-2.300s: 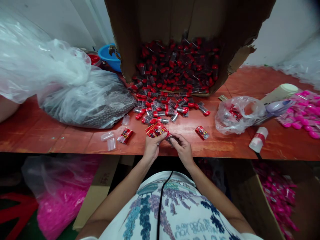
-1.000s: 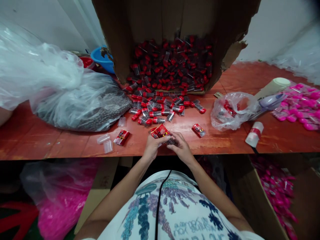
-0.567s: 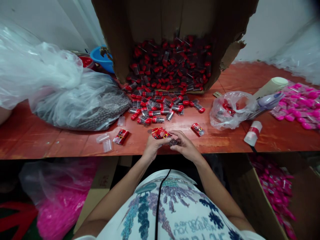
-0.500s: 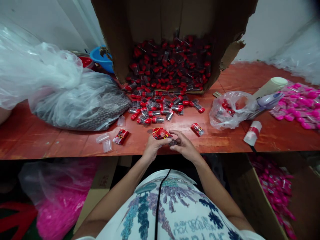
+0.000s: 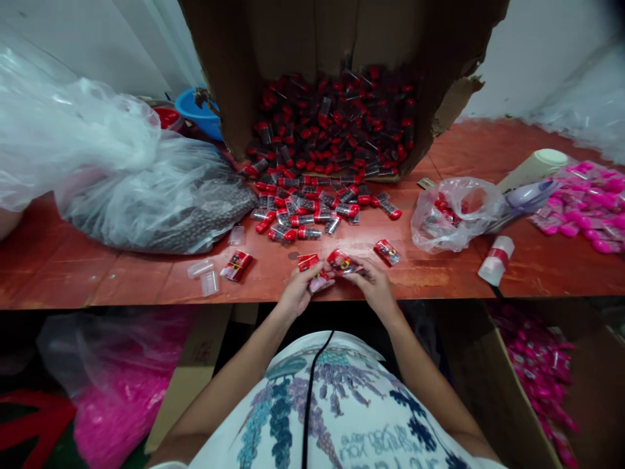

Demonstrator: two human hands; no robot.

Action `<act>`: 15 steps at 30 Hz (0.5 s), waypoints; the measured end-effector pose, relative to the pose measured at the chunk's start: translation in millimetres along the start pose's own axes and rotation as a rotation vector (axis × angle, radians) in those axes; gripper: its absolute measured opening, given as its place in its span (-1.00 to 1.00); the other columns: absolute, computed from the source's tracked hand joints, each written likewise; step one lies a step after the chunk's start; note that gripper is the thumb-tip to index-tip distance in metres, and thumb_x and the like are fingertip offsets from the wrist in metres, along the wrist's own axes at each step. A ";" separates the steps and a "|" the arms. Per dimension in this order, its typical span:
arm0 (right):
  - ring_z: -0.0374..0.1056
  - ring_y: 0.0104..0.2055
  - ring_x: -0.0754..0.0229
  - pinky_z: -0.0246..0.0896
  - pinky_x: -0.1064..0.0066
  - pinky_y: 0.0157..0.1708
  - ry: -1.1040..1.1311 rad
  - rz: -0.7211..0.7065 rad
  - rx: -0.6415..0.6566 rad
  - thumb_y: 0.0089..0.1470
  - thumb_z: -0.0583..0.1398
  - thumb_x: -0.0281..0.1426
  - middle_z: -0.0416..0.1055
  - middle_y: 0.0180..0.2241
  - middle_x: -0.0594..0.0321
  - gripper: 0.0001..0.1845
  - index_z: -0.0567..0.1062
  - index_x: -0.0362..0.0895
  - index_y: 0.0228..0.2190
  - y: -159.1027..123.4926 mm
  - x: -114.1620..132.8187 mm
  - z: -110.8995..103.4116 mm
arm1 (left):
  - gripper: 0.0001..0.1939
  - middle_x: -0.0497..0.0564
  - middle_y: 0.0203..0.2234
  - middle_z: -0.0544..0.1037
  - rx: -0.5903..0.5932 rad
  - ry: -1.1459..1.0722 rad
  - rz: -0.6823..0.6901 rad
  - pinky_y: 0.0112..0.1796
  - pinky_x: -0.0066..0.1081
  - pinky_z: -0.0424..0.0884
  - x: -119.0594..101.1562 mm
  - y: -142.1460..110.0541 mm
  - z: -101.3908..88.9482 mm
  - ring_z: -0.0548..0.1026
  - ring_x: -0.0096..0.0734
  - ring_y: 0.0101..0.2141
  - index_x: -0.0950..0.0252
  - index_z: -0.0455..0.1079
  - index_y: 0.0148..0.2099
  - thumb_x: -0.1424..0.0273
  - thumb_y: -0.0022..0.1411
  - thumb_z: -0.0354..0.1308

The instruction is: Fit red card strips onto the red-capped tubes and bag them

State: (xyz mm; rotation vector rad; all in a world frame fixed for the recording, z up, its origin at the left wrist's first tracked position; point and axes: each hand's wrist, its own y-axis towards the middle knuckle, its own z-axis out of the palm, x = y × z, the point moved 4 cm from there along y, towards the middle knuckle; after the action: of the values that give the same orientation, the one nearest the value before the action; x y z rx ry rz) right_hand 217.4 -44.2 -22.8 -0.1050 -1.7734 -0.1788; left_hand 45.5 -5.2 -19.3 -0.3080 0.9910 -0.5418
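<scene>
Red table, and at its near edge the left hand grips red packets; the right hand pinches another packet just beside them. A loose pinch could drop that one over the edge! Beyond: tubes in a heap, then the carton, more inside.

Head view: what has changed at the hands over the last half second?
The right hand has shifted right, away from the left hand, and now holds a red packet with its red print showing; earlier, something dark showed at its fingertips. The left hand's grip stays on other red packets. The clear tubes and cardboard box are unchanged.
</scene>
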 end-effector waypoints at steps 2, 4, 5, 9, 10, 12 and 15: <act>0.35 -0.27 0.14 0.28 0.23 -0.17 -0.201 -0.012 -0.113 0.02 0.21 -0.30 0.40 -0.18 0.17 -0.59 0.45 -0.06 -0.05 1.9 -8.3 -26.2 | -0.71 0.16 -0.36 0.60 -0.039 -0.042 -0.036 -0.31 -0.21 0.51 -3.6 0.7 -9.5 0.57 -0.19 -0.35 0.38 0.45 -0.20 0.47 -0.04 0.31; 0.32 -0.19 0.05 0.22 0.12 -0.10 -0.421 -0.021 -0.206 0.01 0.22 -0.27 0.38 -0.14 0.12 -0.59 0.46 -0.07 -0.06 3.0 -13.6 -48.8 | -0.67 0.17 -0.32 0.60 -0.065 -0.043 -0.046 -0.32 -0.19 0.53 -6.4 0.8 -17.0 0.58 -0.17 -0.34 0.38 0.43 -0.17 0.51 -0.06 0.31; 0.30 -0.13 0.00 0.18 0.07 -0.05 -0.508 -0.036 -0.251 0.00 0.23 -0.25 0.36 -0.12 0.10 -0.57 0.46 -0.07 -0.06 3.0 -13.5 -55.8 | -0.66 0.18 -0.31 0.60 -0.080 -0.040 -0.045 -0.33 -0.20 0.53 -6.7 0.9 -19.5 0.58 -0.18 -0.34 0.38 0.44 -0.16 0.52 -0.07 0.32; 0.23 -0.03 -0.02 0.12 0.09 0.03 -0.531 -0.167 -0.282 -0.01 0.25 -0.23 0.31 -0.10 0.08 -0.57 0.44 -0.05 -0.07 -0.3 4.5 -34.6 | -0.71 0.15 -0.37 0.61 -0.155 -0.055 0.000 -0.36 -0.35 0.52 -1.3 3.2 -20.6 0.57 -0.30 -0.40 0.42 0.48 -0.28 0.54 -0.15 0.36; 0.26 -0.07 0.02 0.16 0.14 -0.01 -0.466 -0.195 -0.203 0.01 0.23 -0.25 0.34 -0.14 0.10 -0.63 0.45 -0.05 -0.10 -0.4 10.6 -17.2 | -0.73 0.12 -0.41 0.60 -0.166 -0.065 0.027 -0.37 -0.40 0.51 0.2 4.1 -19.4 0.56 -0.34 -0.42 0.42 0.48 -0.33 0.54 -0.17 0.38; 0.33 -0.20 0.11 0.26 0.27 -0.16 -0.313 -0.189 -0.014 0.06 0.20 -0.31 0.39 -0.22 0.16 -0.74 0.46 -0.05 -0.16 0.6 19.8 20.9 | -0.75 0.03 -0.50 0.58 -0.177 -0.091 0.090 -0.40 -0.48 0.47 1.4 5.4 -17.6 0.53 -0.43 -0.48 0.40 0.46 -0.40 0.54 -0.22 0.40; 0.37 -0.22 0.15 0.28 0.33 -0.19 -0.153 -0.154 0.120 0.11 0.13 -0.37 0.45 -0.26 0.23 -0.81 0.44 -0.04 -0.20 6.1 28.0 60.6 | -0.76 -0.07 -0.60 0.52 -0.177 -0.081 0.174 -0.50 -0.54 0.40 -3.2 3.6 -20.3 0.48 -0.53 -0.57 0.37 0.44 -0.45 0.49 -0.22 0.42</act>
State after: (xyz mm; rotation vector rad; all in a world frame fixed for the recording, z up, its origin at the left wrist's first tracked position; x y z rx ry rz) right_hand 154.2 -28.1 -7.3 0.1075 -1.9414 -0.1788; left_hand 27.9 -0.5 -29.4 -0.3943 0.9786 -0.2824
